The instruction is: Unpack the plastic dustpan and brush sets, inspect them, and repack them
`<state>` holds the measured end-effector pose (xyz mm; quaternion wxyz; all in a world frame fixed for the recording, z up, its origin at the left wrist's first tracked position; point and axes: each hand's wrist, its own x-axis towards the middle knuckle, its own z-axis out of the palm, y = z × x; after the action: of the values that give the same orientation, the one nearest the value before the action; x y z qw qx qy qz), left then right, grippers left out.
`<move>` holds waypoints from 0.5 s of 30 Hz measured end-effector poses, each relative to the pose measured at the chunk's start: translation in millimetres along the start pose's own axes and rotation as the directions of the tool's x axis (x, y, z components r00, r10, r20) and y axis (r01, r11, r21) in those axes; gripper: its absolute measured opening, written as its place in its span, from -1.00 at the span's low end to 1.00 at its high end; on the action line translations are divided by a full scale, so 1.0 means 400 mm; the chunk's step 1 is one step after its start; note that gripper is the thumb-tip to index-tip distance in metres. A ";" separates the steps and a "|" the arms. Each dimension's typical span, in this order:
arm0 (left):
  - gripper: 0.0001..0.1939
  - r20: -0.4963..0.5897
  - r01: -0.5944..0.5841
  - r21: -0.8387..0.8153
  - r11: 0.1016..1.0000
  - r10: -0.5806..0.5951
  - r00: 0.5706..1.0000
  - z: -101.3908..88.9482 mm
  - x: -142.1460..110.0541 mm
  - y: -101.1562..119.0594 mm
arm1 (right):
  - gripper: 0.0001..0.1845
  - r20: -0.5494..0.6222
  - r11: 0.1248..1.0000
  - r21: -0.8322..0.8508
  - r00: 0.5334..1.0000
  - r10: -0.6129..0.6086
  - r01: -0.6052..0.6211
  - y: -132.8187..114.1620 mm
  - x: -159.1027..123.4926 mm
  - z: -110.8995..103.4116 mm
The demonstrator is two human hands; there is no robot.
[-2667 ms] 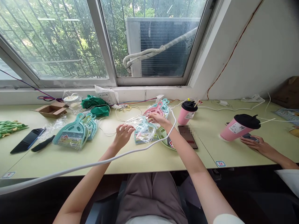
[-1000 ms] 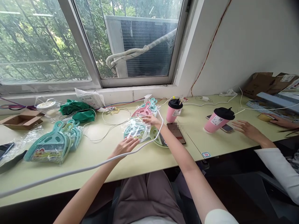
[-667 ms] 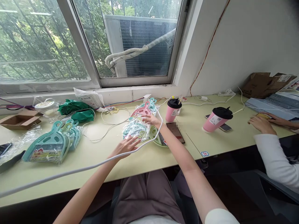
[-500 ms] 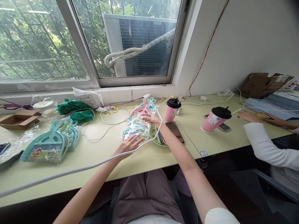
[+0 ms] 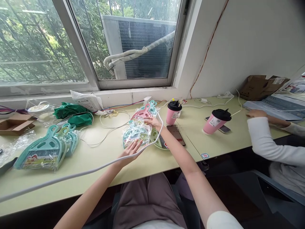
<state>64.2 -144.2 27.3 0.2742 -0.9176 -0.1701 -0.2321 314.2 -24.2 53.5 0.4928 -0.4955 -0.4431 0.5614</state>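
A clear-wrapped blue dustpan and brush set lies on the table in front of me. My left hand is at its near edge, fingers stretched out flat against the wrapping. Over its right side, my right hand has its fingers closed on the wrapped set; the thumb is partly hidden. Behind it lies a pink dustpan with blue handles beside it. A green dustpan with a brush shows partly under my right forearm.
A grey-white hose arches across the front, over both forearms. Wrapped dustpan sets lie at left, near an open carton and green bag. Two pink cups and phones stand or lie right. A co-worker's sleeve is beyond.
The view has shifted slightly to the right. My hands stay at the wrapped set with little change. The co-worker's hands have drawn together at the far right.
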 end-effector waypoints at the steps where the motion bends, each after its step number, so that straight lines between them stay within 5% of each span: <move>1: -0.32 -0.004 -0.001 -0.040 0.999 0.001 1.000 -0.005 -0.001 -0.001 | -0.59 -0.002 1.000 0.007 1.000 -0.009 0.009 0.000 -0.001 0.001; 7: -0.29 0.004 0.050 -0.123 0.991 -0.050 0.999 0.004 -0.033 -0.026 | -0.49 0.006 0.999 0.023 1.000 -0.026 0.026 -0.005 -0.005 -0.006; 15: -0.60 0.163 0.436 -0.159 0.886 -0.412 0.896 0.048 -0.114 -0.107 | -0.57 0.001 0.999 -0.045 1.000 0.012 -0.012 -0.023 -0.013 -0.024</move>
<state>13.9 -107.7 7.4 0.1161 -0.8927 -0.3604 -0.2442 324.8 -28.1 62.0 0.4778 -0.5089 -0.4531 0.5545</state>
